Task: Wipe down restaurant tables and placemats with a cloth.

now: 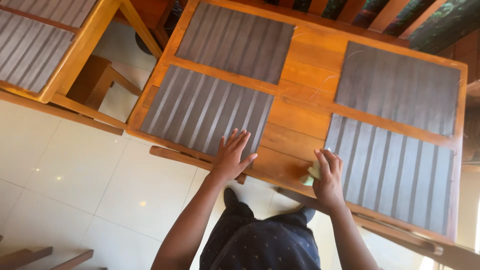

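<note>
Tabletop (pixel 300 120): varnished, glossy orange-brown wood planks; placemats (pixel 205 110): matt grey woven ribbed cloth; sponge (pixel 314 172): pale, soft; floor (pixel 75 170): glossy cream tile.

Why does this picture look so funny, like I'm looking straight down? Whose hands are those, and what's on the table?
The picture comes from a small camera worn on a person's head, so you see what they see when they look down. There is no machine here, just a person's two bare hands. The left hand lies flat, fingers spread, on the corner of a grey striped woven placemat. The right hand presses a pale yellow-green cloth or sponge onto the brown wooden slatted table, beside another grey striped placemat. Two more grey placemats lie farther back. Below are the person's dark dotted clothing and the shiny pale floor tiles. Another wooden table peeks in at top left.
</note>
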